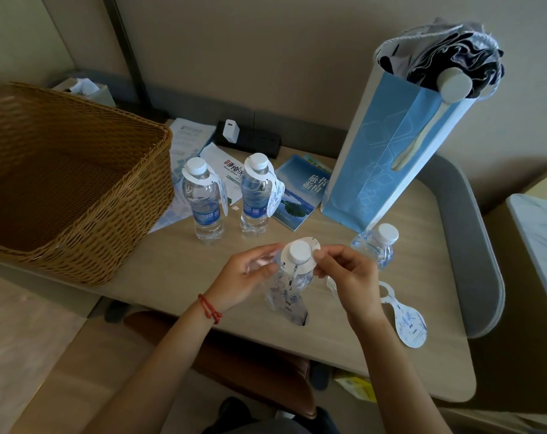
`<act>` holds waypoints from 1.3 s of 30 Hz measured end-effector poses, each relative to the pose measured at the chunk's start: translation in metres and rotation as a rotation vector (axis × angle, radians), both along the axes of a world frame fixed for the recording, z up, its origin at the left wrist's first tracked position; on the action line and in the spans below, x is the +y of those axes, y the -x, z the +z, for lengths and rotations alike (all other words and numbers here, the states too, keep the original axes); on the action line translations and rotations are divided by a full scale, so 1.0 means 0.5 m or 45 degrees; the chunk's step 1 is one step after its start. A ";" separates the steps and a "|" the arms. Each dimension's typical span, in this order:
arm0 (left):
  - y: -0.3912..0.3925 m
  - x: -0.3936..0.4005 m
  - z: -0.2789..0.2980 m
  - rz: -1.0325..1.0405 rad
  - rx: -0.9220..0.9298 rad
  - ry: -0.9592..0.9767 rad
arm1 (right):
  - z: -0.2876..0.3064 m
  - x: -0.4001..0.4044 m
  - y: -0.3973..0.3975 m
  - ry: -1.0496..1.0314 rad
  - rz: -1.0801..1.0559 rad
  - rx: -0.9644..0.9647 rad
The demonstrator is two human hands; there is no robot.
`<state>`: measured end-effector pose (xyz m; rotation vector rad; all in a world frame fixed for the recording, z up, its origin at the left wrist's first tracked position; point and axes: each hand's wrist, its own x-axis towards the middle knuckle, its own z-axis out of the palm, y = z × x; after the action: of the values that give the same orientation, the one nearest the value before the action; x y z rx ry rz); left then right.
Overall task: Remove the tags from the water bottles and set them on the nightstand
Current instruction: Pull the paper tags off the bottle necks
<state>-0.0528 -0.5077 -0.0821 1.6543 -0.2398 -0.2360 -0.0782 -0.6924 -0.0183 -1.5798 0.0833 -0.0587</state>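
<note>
A clear water bottle [292,286] with a white cap stands in front of me on the wooden table [178,270]. My left hand [250,277] grips its shoulder. My right hand [344,274] pinches the white paper tag [313,245] around its neck. Two tagged bottles stand further back, one on the left [203,205] and one on the right [256,195]. A bottle without a tag [377,245] stands to the right. A loose tag [407,321] lies flat near the table's right edge.
A large wicker basket [87,220] fills the table's left side. A tall blue paper bag [388,158] holding a dark umbrella stands at the back right. Brochures [300,195] and a black power strip [250,139] lie behind the bottles. A grey chair [472,245] is right.
</note>
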 end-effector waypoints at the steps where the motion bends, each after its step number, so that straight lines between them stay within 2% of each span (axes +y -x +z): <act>1: 0.001 -0.001 0.000 0.002 -0.004 -0.004 | 0.002 0.000 -0.002 0.012 0.012 -0.017; 7: 0.006 -0.006 -0.002 0.004 -0.001 0.032 | 0.005 -0.005 -0.001 0.090 0.047 -0.115; 23: 0.020 -0.015 0.000 0.041 -0.013 0.070 | 0.040 0.017 0.003 0.380 -0.027 -0.185; 30: 0.026 -0.019 0.005 0.096 -0.007 0.069 | 0.043 0.015 -0.007 0.527 0.020 -0.234; 35: 0.027 -0.024 0.006 0.137 -0.019 0.061 | 0.057 0.029 -0.010 0.532 0.097 -0.308; 39: 0.031 -0.028 0.011 0.135 -0.024 0.065 | 0.060 0.029 -0.009 0.332 0.109 -0.214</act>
<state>-0.0685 -0.5216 -0.0764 1.6143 -0.1707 -0.1329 -0.0737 -0.6779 0.0118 -1.8307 -0.1281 -0.1396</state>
